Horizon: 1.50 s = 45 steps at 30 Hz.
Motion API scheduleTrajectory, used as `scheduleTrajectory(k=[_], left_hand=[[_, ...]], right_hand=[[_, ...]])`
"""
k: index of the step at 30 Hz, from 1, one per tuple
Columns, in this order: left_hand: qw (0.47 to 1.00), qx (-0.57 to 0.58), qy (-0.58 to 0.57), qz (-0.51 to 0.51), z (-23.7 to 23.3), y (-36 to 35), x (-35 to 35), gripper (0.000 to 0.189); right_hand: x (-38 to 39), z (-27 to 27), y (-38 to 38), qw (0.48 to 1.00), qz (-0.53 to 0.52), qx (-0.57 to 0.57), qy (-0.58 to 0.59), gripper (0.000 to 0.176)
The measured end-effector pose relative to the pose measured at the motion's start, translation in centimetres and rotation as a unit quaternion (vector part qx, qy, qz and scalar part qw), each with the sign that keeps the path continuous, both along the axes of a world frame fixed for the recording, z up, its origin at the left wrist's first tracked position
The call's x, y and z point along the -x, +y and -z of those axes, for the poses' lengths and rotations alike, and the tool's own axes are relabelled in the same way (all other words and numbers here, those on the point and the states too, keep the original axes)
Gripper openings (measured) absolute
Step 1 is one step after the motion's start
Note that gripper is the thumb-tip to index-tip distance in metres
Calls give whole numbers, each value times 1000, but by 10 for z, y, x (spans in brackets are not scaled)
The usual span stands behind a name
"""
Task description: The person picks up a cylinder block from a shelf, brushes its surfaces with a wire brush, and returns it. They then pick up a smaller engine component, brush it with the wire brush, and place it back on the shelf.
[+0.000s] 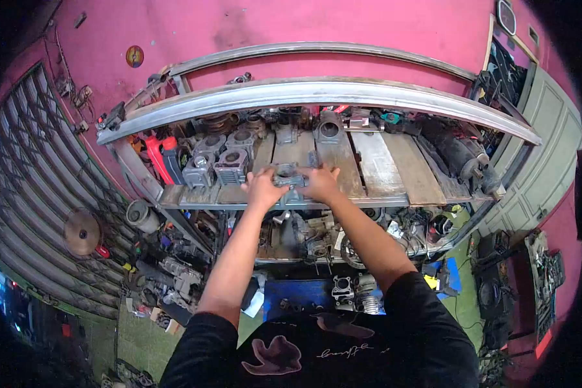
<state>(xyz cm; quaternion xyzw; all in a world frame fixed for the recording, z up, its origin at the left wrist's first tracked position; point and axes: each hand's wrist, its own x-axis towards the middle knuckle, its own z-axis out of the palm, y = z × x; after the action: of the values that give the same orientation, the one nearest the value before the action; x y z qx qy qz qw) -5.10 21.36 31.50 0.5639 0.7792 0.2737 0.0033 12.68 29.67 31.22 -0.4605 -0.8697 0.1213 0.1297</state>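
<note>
Both my arms reach forward to the front edge of a wooden shelf (394, 165). Between my hands is a grey metal engine part (287, 173), which looks like a cylinder block with a round bore. My left hand (263, 189) grips its left side, thumb pointing inward. On the opposite side my right hand (321, 183) holds it, fingers curled over the far edge. Just left of my left hand stands a finned cylinder block (231, 166), with several similar blocks behind it. Farther back on the boards sits another grey casting (330, 131) with a round opening.
A metal rail (317, 90) runs across above the shelf. Red and dark bottles (163, 160) stand at its left end, and a dark cylindrical part (465, 161) lies at the right. More engine parts fill the lower shelf (297, 260). A blue mat (291, 294) with parts lies below.
</note>
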Motion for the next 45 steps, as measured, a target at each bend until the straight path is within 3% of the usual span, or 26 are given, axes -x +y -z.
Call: scheduleTrajectory(k=[1,2,3,5,6,8,13,19,21,25,27,29,30,31,33,35,37,38,39,41,42,45], left_hand=[[1000,3,-1,-4,14,-2,-1,76],[997,-73,-20,-26,31,-5,-2,78],[987,-149,-37,-48,39,-11,-6,81],[989,-89,-99,-57,53,-20,-10,79],[989,-111,-85,-39,61,-21,-10,77],[986,-135,-90,-27,72,-21,-9,71],[987,-150,-61,-14,70,-16,-6,64],[983,-176,-61,4,89,-13,0,61],[976,-208,-58,15,99,-17,-4,58],[969,-229,-95,3,111,-25,-11,59],[970,-221,-98,-13,112,-27,-12,54],[963,-258,-81,-13,111,-29,-12,51],[966,-246,-78,-4,115,-32,-10,51],[970,-232,-76,5,118,-35,-9,51],[967,-245,-67,11,125,-37,-6,53],[966,-247,-66,27,124,-36,-4,53],[966,-248,-63,37,123,-38,-1,54],[964,-255,-53,45,122,-38,0,53],[962,-263,-42,54,120,-38,1,53],[962,-266,-41,56,119,-35,2,52],[961,-268,-40,57,119,-34,2,51],[954,-292,-40,47,119,-29,-2,51]], right_hand=[[-12,3,-4,997,-3,-33,67,59],[-22,8,-8,989,-4,-66,134,67],[-29,15,-8,989,-7,-64,133,67],[-40,28,-6,974,145,-134,112,55],[-42,33,-5,975,144,-130,110,55],[-42,39,1,984,161,-76,-4,53],[-25,59,15,985,168,-46,3,55],[-30,24,-9,971,212,109,-32,57],[-46,38,-27,965,249,82,18,72],[-56,76,-43,951,264,143,75,71],[-62,96,-41,941,246,192,129,63],[-66,109,-37,861,110,315,384,55],[-61,78,-58,850,178,302,393,52],[-58,91,-54,851,180,302,390,52],[-49,119,-51,818,209,188,502,53],[-46,127,-60,820,198,186,503,55],[-33,116,-97,840,173,2,514,57],[-29,135,-98,855,184,-74,479,60],[-30,128,-116,893,218,-111,379,65],[-26,119,-146,915,215,-210,268,67],[-22,115,-156,902,178,-254,299,65],[-14,123,-173,905,155,-334,214,64]])
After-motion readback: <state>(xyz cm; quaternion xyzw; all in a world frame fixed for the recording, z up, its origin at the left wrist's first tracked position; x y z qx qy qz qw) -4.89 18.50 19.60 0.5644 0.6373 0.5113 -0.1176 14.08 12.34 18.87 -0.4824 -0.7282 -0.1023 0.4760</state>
